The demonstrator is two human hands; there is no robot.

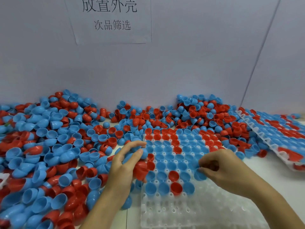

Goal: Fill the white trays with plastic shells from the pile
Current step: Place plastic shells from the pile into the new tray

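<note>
A white tray [166,212] lies in front of me, its far rows holding blue and red shells and its near rows bare. My left hand [123,164] grips several shells [141,170], blue and red, at the tray's left edge. My right hand [219,167] pinches a blue shell [199,175] over a socket at the right of the tray. A big pile of shells [49,146], blue and red, covers the table to the left and behind the tray.
A filled white tray [257,129] lies tilted on the pile at the right. A wall with a paper sign [110,19] stands close behind the pile. Bare white table [270,169] shows right of my right arm.
</note>
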